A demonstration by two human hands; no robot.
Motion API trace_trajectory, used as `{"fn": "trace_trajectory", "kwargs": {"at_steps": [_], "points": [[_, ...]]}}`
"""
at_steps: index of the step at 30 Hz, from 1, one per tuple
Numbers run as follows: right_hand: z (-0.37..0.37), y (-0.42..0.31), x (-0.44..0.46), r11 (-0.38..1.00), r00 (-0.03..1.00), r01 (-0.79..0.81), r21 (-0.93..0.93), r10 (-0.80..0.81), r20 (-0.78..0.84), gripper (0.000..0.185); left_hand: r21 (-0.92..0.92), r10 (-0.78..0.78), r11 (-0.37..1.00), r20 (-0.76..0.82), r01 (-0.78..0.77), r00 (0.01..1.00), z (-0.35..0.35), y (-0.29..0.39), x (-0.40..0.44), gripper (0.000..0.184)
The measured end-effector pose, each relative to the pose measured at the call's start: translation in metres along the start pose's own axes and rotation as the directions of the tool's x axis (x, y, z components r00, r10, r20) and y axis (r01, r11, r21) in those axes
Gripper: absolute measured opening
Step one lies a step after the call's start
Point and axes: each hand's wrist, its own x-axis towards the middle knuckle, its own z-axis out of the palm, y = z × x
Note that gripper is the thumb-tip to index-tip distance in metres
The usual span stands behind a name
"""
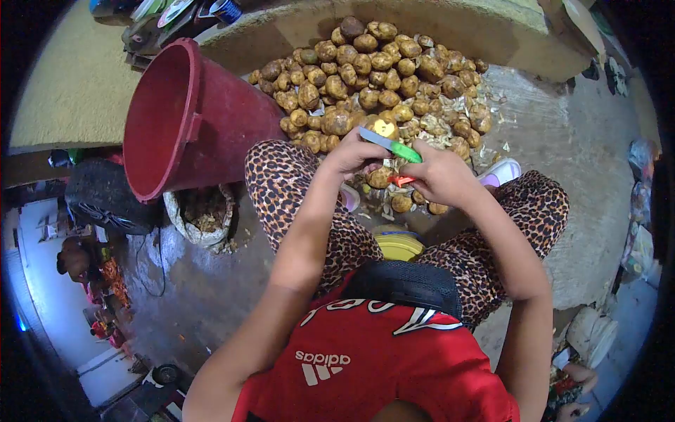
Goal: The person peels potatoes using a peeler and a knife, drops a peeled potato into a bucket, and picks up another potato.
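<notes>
Work looks well short of finished. Big pile of roots, far centre on the floor: nearly all brown, rounded, lumpy, skin on as far as visible. That's what's left. Done so far, judging by what shows: some cutting, since pale scraps lie through the near right of the pile and a few more beyond its right edge. No fully bared root that I can pick out.

Red bin left of pile, just beside it; bottom out of view, so can't count anything finished there. White sack nearer, below the bin, brownish bits inside, too small to tell what.

Right hand: closed round the knife handle. Left hand: fingers bent, close by the blade; can't tell what, if anything, it grips.

Cut root: near side of pile, just past the blade. Brown skin around one pale yellow patch facing up, so only part bared; can't tell if held or lying in the pile.

Knife: green handle, greyish blade, pointing left. Small red piece just under the right hand; can't tell what it is.
</notes>
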Motion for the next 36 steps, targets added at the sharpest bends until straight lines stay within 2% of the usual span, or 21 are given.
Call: {"fn": "trace_trajectory", "kwargs": {"at_steps": [2,5,8,11,12,16,19,22,23,25,26,28,29,30,33,34,36], "points": [[0.001,0.002,-0.001,1.000,1.000,0.010,-0.001,-0.010,0.026,0.009,0.081,-0.030,0.996,-0.004,0.030,1.000,-0.004,-0.002,0.002,0.018],[0.005,0.005,-0.001,1.000,0.998,0.006,-0.012,-0.005,0.061,0.009,0.139,0.015,0.990,-0.018,-0.013,1.000,-0.004,-0.006,0.002,0.022],[0.010,0.009,-0.001,1.000,0.997,-0.013,-0.015,0.014,0.079,0.010,0.155,0.170,0.974,-0.022,-0.165,0.985,-0.004,-0.015,0.008,0.029],[0.010,0.010,0.001,0.999,0.996,-0.035,0.004,0.034,0.081,0.015,0.120,0.114,0.987,-0.032,-0.110,0.993,-0.002,-0.009,0.007,0.037],[0.014,0.012,0.002,0.999,0.997,-0.043,0.017,0.042,0.069,0.018,0.142,0.031,0.990,-0.092,-0.017,0.995,0.004,0.001,0.002,0.039],[0.024,0.015,0.005,0.995,0.995,-0.095,-0.003,0.095,0.024,0.021,0.230,0.191,0.962,-0.170,-0.149,0.967,0.006,-0.003,0.011,0.041],[0.024,0.016,0.005,0.997,0.996,-0.081,-0.011,0.081,-0.022,0.016,0.219,0.037,0.976,-0.060,-0.023,0.997,0.000,0.006,0.004,0.042],[0.015,0.018,0.006,0.992,0.993,-0.100,-0.074,0.104,0.052,0.018,0.184,0.059,0.981,-0.008,-0.056,0.998,-0.002,0.002,0.003,0.039],[0.016,0.019,0.007,0.993,0.995,-0.097,-0.060,0.099,0.032,0.017,0.170,0.064,0.983,0.010,-0.065,0.998,-0.003,0.001,0.004,0.038],[0.020,0.023,0.005,0.995,0.996,-0.094,-0.031,0.093,-0.010,0.016,0.241,0.221,0.950,-0.077,-0.197,0.972,0.000,-0.002,0.005,0.039],[0.023,0.038,0.003,0.986,0.986,-0.166,-0.029,0.167,0.018,0.015,0.279,0.300,0.924,-0.112,-0.260,0.947,0.003,-0.003,0.005,0.039],[0.028,0.072,-0.004,0.951,0.948,-0.309,-0.027,0.311,0.072,0.013,0.051,0.310,0.950,-0.031,-0.308,0.950,0.010,0.012,-0.003,0.040],[0.032,0.074,-0.006,0.954,0.953,-0.300,0.003,0.300,0.047,0.013,-0.063,0.319,0.946,0.012,-0.318,0.948,0.009,0.018,-0.007,0.041],[0.029,0.072,-0.007,0.957,0.957,-0.288,0.028,0.287,0.025,0.013,-0.071,0.244,0.966,-0.065,-0.248,0.968,0.002,0.016,-0.005,0.042],[0.017,0.054,-0.005,0.963,0.965,-0.262,0.058,0.262,0.007,0.013,0.046,0.201,0.979,-0.069,-0.198,0.977,-0.002,0.008,0.005,0.043],[0.012,0.040,-0.003,0.969,0.971,-0.239,0.068,0.240,-0.007,0.014,0.142,0.305,0.946,-0.102,-0.290,0.947,-0.001,0.004,0.008,0.046],[0.010,0.026,-0.001,0.983,0.984,-0.173,0.064,0.175,-0.021,0.015,0.188,0.308,0.941,-0.128,-0.282,0.943,-0.001,0.002,0.011,0.047]]}}
